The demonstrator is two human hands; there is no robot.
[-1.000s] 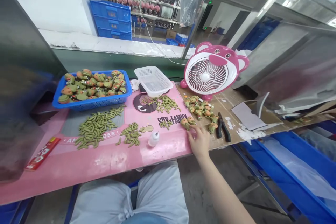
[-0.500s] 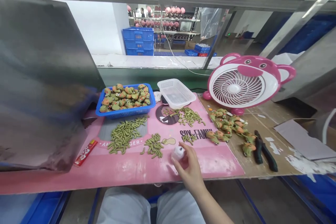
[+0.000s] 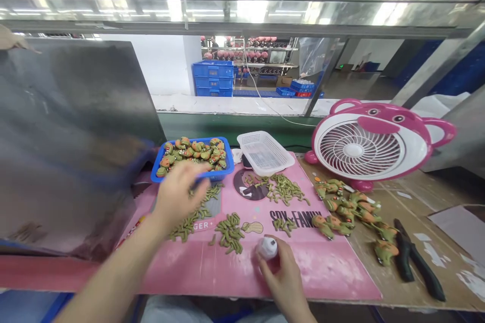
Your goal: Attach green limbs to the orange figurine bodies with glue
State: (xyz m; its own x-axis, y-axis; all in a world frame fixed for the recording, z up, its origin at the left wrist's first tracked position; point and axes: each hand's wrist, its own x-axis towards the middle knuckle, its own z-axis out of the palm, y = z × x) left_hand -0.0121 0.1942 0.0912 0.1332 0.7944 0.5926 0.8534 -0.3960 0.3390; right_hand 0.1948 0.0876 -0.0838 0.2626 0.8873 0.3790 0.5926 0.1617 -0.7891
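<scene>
My left hand (image 3: 182,192), blurred by motion, reaches over the near edge of a blue basket (image 3: 156,179) heaped with small green and orange figure parts (image 3: 200,151). Its thumb is apart from the fingers and nothing shows in its grasp. On the pink mat, my right hand (image 3: 284,270) has thumb and fingers closed around a small white bottle (image 3: 268,247) with a dark spot on top. Short green curved pieces (image 3: 231,232) lie in a pile between the hands. Another pile of green pieces (image 3: 185,227) is partly hidden under my left forearm.
A white plastic basket (image 3: 263,151) stands behind more green pieces (image 3: 286,189). To the right, several green and orange parts (image 3: 352,207) lie near dark-handled pliers (image 3: 409,252). A pink bear-shaped fan (image 3: 359,146) stands behind them. A metal panel (image 3: 83,136) rises on the left.
My left hand has come into view from the lower left and stretched to the blue basket. My right hand still grips the white bottle. The view has tilted upward.
</scene>
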